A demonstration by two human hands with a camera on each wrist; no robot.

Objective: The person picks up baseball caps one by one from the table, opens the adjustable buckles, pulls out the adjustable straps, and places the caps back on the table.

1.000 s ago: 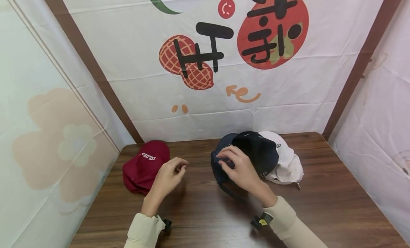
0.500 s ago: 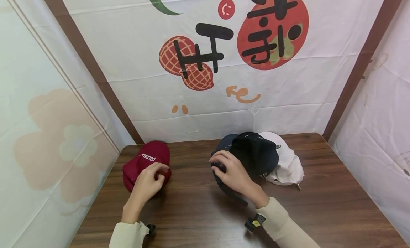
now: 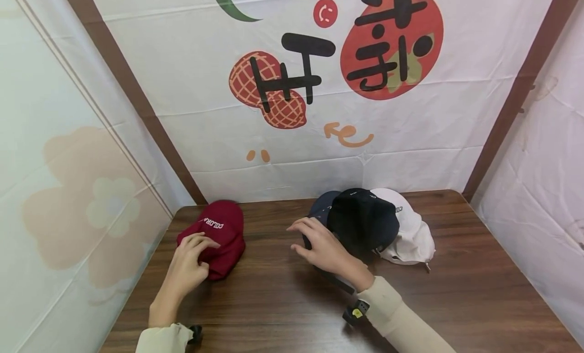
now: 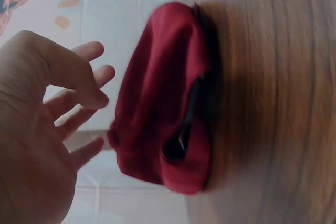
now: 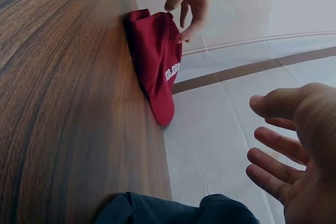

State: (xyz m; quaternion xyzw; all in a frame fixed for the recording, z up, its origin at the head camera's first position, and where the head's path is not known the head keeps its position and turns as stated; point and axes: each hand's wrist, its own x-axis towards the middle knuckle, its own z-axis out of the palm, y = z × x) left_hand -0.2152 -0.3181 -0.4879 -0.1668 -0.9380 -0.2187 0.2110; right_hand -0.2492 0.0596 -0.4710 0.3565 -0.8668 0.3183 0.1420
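A dark red baseball cap with white lettering point(image 3: 228, 244) lies at the left of the table. Over its near left side hovers my left hand point(image 3: 184, 267), fingers loosely bent and holding nothing. A gap shows between those fingers and the cap point(image 4: 157, 93) in the left wrist view. My right hand point(image 3: 324, 249) is in the air above a navy cap point(image 3: 321, 206), partly hiding it; its fingers are spread, with nothing in them. Overlapping the navy cap is a black cap point(image 3: 362, 221), and behind that one sits a white cap point(image 3: 415, 236).
The brown wooden table point(image 3: 274, 302) runs up to a white printed cloth wall point(image 3: 196, 145) at the back. Cloth walls also stand at both sides. A strap end sticks out from the navy cap toward the table's front.
My left hand has moved left and toward the front, from the right of the red cap to over its near left side. My right hand has shifted slightly left. The caps have stayed put.
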